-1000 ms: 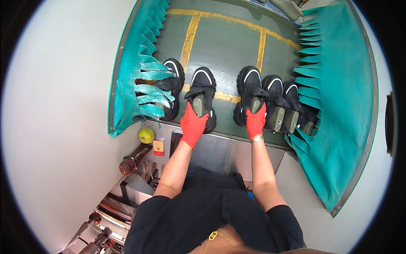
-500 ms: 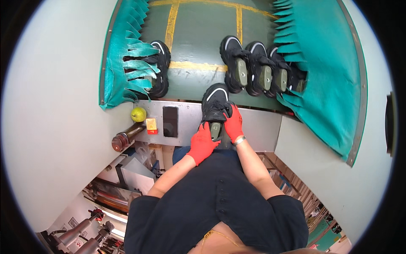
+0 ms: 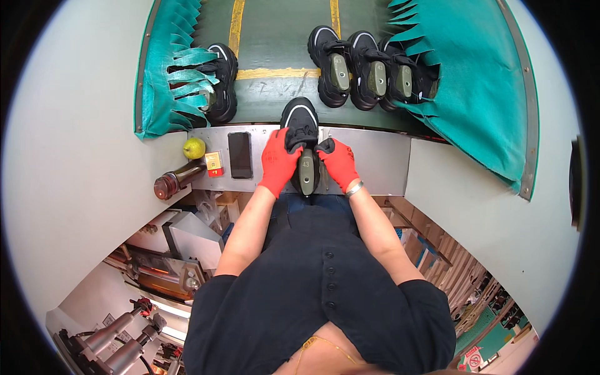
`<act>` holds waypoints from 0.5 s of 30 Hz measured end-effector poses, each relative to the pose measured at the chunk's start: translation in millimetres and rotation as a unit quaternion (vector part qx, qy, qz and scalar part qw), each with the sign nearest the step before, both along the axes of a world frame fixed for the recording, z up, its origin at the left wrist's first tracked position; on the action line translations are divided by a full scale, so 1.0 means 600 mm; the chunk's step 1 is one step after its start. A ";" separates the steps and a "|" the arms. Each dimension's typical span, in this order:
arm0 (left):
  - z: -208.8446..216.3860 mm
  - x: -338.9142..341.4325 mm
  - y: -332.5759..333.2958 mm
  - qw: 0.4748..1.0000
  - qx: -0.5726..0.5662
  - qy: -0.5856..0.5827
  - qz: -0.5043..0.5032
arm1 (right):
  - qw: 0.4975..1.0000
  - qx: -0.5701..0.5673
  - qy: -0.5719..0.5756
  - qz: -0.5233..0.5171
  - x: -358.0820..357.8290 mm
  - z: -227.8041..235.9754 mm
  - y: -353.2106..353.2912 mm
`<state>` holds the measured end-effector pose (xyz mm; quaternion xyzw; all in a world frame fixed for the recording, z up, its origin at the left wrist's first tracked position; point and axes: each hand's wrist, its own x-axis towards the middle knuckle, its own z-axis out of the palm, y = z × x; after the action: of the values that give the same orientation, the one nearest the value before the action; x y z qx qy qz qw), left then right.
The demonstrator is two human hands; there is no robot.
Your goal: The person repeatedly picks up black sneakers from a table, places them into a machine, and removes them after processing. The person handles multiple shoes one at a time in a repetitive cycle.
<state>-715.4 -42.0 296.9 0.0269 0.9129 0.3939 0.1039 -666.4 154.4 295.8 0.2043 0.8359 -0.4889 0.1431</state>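
A black sneaker (image 3: 299, 114) with a white reflective curve at its toe rests on the metal ledge in front of me, toe pointing away. An olive-green shoe last (image 3: 307, 170) fills its opening. My left hand (image 3: 278, 161), in a red glove, is closed on the black upper at the shoe's left side. On the other side my right hand (image 3: 338, 164), gloved the same way, pinches a black flap of the upper, drawn out to the right. The fingertips of both hands are partly hidden in the dark fabric.
Beyond the metal ledge (image 3: 369, 156) runs a green belt (image 3: 275, 37) with yellow lines. Several black sneakers (image 3: 364, 69) stand on its right, another (image 3: 223, 84) at left, between teal fringed curtains (image 3: 481, 94). On the ledge's left lie a phone (image 3: 240, 155), small box (image 3: 214, 164), green fruit (image 3: 194, 148) and brown bottle (image 3: 179, 179).
My left hand has moved from the last up to the shoe's left side. My right hand has shifted slightly, pulling the flap outward. The last's back end now shows more fully.
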 end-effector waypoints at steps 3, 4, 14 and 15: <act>-0.005 -0.038 0.013 0.982 0.090 -0.153 0.055 | 1.000 0.000 -0.001 -0.001 -0.004 0.036 -0.026; -0.050 -0.049 0.004 0.977 0.110 -0.172 0.062 | 1.000 0.005 0.004 0.005 -0.006 0.047 -0.037; -0.032 -0.026 -0.032 0.969 0.175 -0.135 -0.114 | 0.927 0.271 0.084 0.247 0.015 0.092 -0.112; -0.030 -0.025 -0.031 0.970 0.170 -0.127 -0.121 | 0.918 0.279 0.089 0.267 0.023 0.094 -0.111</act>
<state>-730.4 -60.3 278.9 0.1041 0.8020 0.5279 0.2593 -652.5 87.7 352.3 -0.0390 0.9711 -0.1961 0.1302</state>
